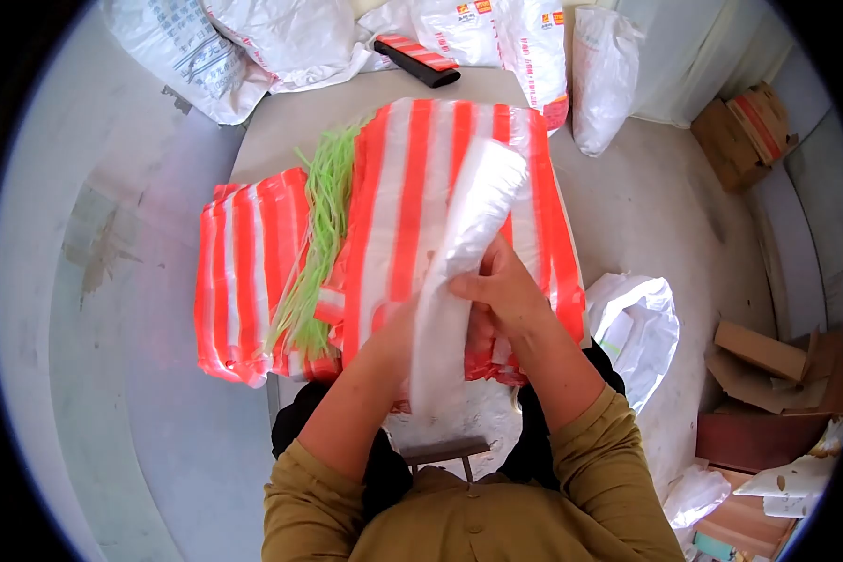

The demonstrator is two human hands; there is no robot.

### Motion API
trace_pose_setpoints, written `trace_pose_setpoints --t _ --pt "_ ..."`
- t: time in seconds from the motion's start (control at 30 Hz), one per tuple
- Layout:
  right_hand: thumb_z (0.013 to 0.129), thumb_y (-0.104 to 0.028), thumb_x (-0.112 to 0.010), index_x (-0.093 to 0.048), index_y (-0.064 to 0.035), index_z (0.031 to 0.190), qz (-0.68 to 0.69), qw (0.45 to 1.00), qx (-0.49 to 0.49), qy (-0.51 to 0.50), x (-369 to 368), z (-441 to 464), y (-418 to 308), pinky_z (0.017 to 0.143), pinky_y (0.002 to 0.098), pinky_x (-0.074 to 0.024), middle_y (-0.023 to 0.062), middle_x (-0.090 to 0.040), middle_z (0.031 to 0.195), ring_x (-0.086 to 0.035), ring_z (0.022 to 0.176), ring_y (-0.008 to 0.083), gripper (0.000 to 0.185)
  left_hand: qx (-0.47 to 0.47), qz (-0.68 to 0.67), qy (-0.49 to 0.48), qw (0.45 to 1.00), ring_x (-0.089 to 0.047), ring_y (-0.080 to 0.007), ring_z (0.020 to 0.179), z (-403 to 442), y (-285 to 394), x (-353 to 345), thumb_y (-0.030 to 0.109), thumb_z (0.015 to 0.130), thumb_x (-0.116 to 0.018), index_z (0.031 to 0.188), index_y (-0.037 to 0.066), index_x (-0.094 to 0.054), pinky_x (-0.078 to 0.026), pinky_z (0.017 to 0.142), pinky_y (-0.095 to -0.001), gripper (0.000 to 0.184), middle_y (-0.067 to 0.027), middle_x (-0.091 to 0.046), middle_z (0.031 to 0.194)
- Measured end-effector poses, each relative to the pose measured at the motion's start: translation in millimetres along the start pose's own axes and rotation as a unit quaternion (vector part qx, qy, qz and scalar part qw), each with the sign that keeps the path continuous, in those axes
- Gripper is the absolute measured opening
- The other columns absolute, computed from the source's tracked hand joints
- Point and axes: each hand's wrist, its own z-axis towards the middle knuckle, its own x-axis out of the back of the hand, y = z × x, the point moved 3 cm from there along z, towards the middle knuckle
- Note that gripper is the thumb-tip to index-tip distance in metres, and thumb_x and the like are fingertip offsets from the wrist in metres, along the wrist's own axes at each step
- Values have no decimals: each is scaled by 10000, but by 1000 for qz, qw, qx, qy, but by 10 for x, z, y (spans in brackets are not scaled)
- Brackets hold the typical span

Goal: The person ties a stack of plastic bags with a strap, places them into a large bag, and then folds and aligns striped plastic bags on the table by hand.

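Observation:
A long folded strip of shiny white plastic bags [464, 225] stands tilted in front of me. My right hand [501, 292] is closed on its right edge, thumb pressed against the plastic. My left hand [401, 328] is at the strip's left side; its fingers are hidden behind the plastic. Under both hands lies a large stack of red-and-white striped plastic bags [407, 178]. Left of it are a smaller striped stack [244, 272] and a bunch of thin green ties [323, 206], which hangs over the edges of both stacks.
Stuffed white sacks [290, 42] line the back, near a dark roll with a striped end [417, 61]. An open white sack [642, 328] stands at the right. Cardboard boxes [745, 136] and opened cartons [759, 370] sit along the right wall.

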Motion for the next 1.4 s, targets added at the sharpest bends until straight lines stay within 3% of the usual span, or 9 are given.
trace_pose_setpoints --t 0.17,0.27,0.37,0.67,0.87,0.97,1.17,1.27,1.4 --pt "765 -65 -806 -420 -1 1406 -126 982 38 132 34 0 -137 950 363 -526 120 -614 1228 -615 1121 222 751 -78 -208 -25 975 -660 -167 1045 10 0 240 222 1022 -569 1366 22 -522 -562 910 -354 400 -74 -678 1164" --pt "775 -63 -801 -446 7 1378 -97 985 51 132 72 26 -11 907 359 -544 122 -628 1194 -629 1083 218 703 -99 11 28 995 -659 -156 1043 -4 31 250 76 956 -654 1361 20 -524 -544 932 -342 429 -64 -677 1166" --pt "792 -49 -782 -460 13 1359 -101 982 60 150 94 47 17 874 362 -555 122 -636 1159 -641 1041 214 655 -123 8 38 992 -674 -169 994 54 -43 235 55 903 -680 1304 -5 -561 -566 853 -343 423 -94 -681 1150" --pt "835 34 -736 -524 -25 1323 28 968 63 243 289 74 -202 867 373 -573 94 -660 1167 -668 1013 215 535 -64 135 35 988 -654 -177 1044 13 -101 206 32 866 -693 1393 -10 -500 -553 880 -347 563 -111 -668 1181" --pt "834 46 -735 -518 -21 1330 -112 970 32 215 270 71 65 883 381 -569 108 -659 1180 -664 1052 239 545 -106 80 42 990 -649 -177 1051 23 -97 236 63 847 -725 1395 -12 -494 -546 885 -345 600 -100 -666 1183" --pt "806 -5 -761 -504 29 1312 -45 979 48 195 201 27 65 849 352 -578 147 -655 1155 -674 998 241 569 -89 41 23 995 -631 -168 1103 22 -64 213 36 849 -748 1382 -20 -482 -518 952 -339 598 -82 -649 1206" --pt "810 0 -754 -504 20 1325 -37 965 87 244 263 0 -151 843 360 -579 142 -662 1143 -675 998 244 573 3 165 40 985 -629 -166 1101 18 -77 122 -1 829 -711 1409 -20 -462 -509 956 -332 631 -79 -647 1223" --pt "819 70 -732 -536 -6 1302 -35 967 59 244 296 39 -151 872 378 -569 111 -668 1160 -674 1024 237 527 -36 189 23 981 -653 -150 949 14 -152 177 63 806 -637 1400 17 -515 -553 803 -322 608 -66 -675 1096" --pt "816 72 -733 -540 -15 1302 -9 970 58 234 329 45 -167 870 380 -568 109 -671 1156 -676 1018 233 530 -82 168 -20 982 -643 -146 970 -12 -97 94 48 817 -616 1423 17 -490 -546 809 -320 619 -61 -665 1130"
